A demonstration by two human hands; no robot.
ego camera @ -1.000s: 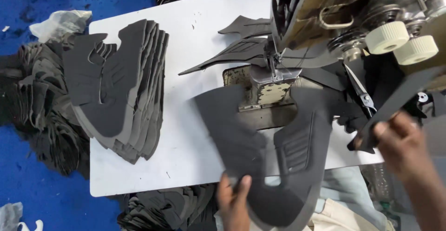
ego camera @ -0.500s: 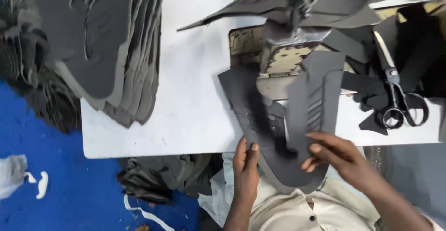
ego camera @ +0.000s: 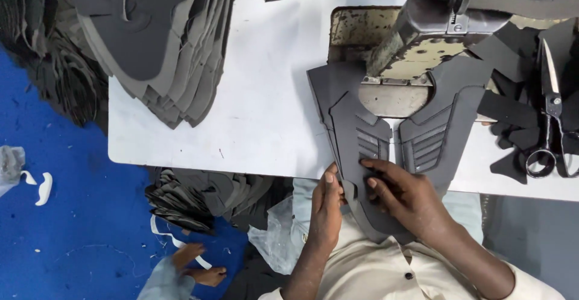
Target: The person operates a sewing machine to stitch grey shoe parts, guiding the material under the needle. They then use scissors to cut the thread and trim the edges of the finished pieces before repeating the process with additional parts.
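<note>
Lighting is bright, even and diffuse from overhead. The white table [ego camera: 253,113] shows mild glare; shadows are soft. Focus is sharp, with slight edge distortion.

One scissors [ego camera: 547,125], two hands [ego camera: 362,200].

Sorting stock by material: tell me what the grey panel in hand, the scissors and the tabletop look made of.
Panel: matte dark grey synthetic sheet, perhaps faux leather; it flexes and has pressed ribs.
Scissors: metal; bright blade, dark looped handles.
Tabletop: smooth white laminate or painted board, unclear which; slightly scuffed.
</note>
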